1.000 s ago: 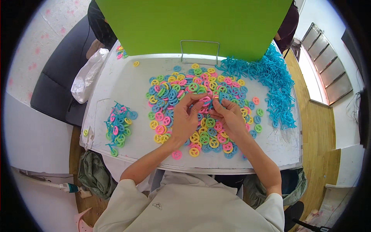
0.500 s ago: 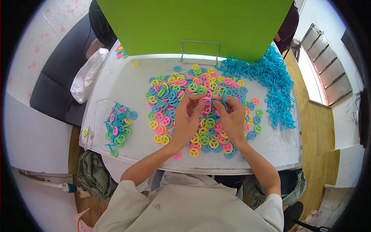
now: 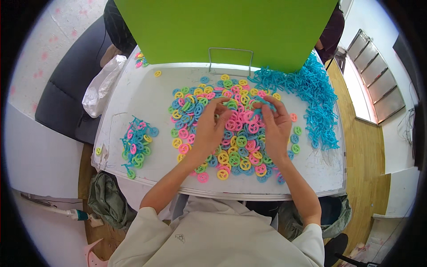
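Note:
Above a pile of small plastic wheels [image 3: 241, 141] in pink, yellow, green and blue, my two hands are held apart. My left hand [image 3: 212, 129] hovers over the pile's middle with thumb and fingers curved and parted; I see nothing between them. A teal forked plastic piece [image 3: 264, 103] is pinched in the fingers of my right hand [image 3: 277, 129], right of the pile's centre. More such teal pieces [image 3: 318, 107] lie heaped along the table's right side. On the left, a small cluster of wheels joined with teal pieces [image 3: 135, 144] rests on the table.
A green board [image 3: 222, 31] with a wire stand [image 3: 230, 61] rises at the table's far side. A white plastic bag [image 3: 103, 86] hangs by the left edge near a dark seat [image 3: 66, 89]. Parts of other people show behind the board at both sides.
My hands were together over the pile around a pink wheel and a teal piece. They have since separated, the right hand moving right and up with a teal piece.

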Available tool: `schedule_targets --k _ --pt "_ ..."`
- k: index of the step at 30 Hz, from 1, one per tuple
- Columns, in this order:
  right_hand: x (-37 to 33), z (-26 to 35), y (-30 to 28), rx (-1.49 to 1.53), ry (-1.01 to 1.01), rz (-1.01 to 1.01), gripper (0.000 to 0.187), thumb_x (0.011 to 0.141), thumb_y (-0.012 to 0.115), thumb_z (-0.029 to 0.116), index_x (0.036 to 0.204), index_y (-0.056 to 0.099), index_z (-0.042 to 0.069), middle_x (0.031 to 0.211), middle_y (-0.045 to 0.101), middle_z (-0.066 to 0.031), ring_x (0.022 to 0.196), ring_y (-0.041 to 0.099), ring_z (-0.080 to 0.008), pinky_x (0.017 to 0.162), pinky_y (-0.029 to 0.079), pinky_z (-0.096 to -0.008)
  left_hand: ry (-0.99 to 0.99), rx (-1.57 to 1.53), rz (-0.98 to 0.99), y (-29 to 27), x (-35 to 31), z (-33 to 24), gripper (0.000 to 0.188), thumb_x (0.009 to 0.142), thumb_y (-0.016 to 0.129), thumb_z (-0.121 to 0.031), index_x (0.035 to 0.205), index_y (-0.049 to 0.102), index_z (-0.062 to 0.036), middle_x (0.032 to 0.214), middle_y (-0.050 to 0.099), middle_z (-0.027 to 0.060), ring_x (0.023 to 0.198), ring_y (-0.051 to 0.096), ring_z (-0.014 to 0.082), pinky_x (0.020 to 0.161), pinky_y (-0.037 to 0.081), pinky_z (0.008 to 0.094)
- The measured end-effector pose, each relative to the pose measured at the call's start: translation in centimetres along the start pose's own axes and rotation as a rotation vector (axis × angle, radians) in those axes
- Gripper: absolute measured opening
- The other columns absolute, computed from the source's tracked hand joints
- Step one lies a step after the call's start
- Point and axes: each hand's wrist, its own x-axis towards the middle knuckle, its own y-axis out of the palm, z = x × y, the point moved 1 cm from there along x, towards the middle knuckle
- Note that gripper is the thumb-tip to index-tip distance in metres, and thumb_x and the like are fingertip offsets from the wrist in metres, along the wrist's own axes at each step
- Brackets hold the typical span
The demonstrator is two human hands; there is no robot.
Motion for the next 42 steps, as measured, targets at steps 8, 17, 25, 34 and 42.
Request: schedule_targets --k 8,17,25,34,42 --pt "1.4 -0.1 -1.3 -0.409 -0.126 0.091 0.027 0.091 0.059 0.006 0.117 0.055 0.004 0.083 0.066 -0.0022 0.068 0.054 -0.0022 0.059 0.040 -0.0167 0.487 0.991 0.029 -0.5 -0.4 1.8 0.028 0.071 0.075 -0.007 0.097 0.064 -0.0068 0.081 0.052 0.0086 0.075 0.052 0.0220 0.072 0.045 0.0365" --pt "1.0 -0.6 -1.4 -0.605 -0.040 0.314 0.021 0.084 0.064 -0.001 0.105 0.063 0.000 0.094 0.068 -0.0075 0.085 0.064 -0.0114 0.073 0.050 -0.0227 -0.091 0.015 0.121 -0.9 0.0 -0.9 0.015 0.090 0.063 -0.014 0.097 0.056 -0.0025 0.091 0.062 0.0032 0.080 0.059 0.0089 0.070 0.048 0.0241" --pt "0.3 -1.1 -0.8 -0.600 0.021 0.347 0.018 0.082 0.061 -0.006 0.099 0.065 -0.003 0.095 0.069 -0.0081 0.086 0.065 -0.0134 0.077 0.051 -0.0249 -0.148 -0.121 0.178 -0.7 -0.1 1.1 0.011 0.094 0.054 -0.009 0.098 0.047 -0.0010 0.093 0.063 0.0073 0.087 0.062 0.0136 0.076 0.055 0.0294" --pt "-0.4 -1.3 -0.3 -0.603 0.034 0.301 0.023 0.080 0.057 -0.010 0.103 0.061 -0.007 0.093 0.068 -0.0099 0.087 0.066 -0.0151 0.079 0.052 -0.0275 -0.056 -0.061 0.111 -0.2 -0.6 1.8 0.006 0.091 0.054 0.001 0.092 0.048 0.0003 0.085 0.059 0.0074 0.079 0.060 0.0130 0.070 0.051 0.0267" --pt "-0.1 -1.8 -0.4 -0.447 0.217 0.253 0.022 0.083 0.066 0.001 0.103 0.061 -0.007 0.088 0.068 -0.0099 0.078 0.065 -0.0125 0.068 0.052 -0.0273 0.286 0.260 -0.025 0.4 -1.1 0.8 0.006 0.088 0.058 0.001 0.089 0.053 0.0000 0.086 0.060 0.0063 0.077 0.060 0.0135 0.067 0.049 0.0266"
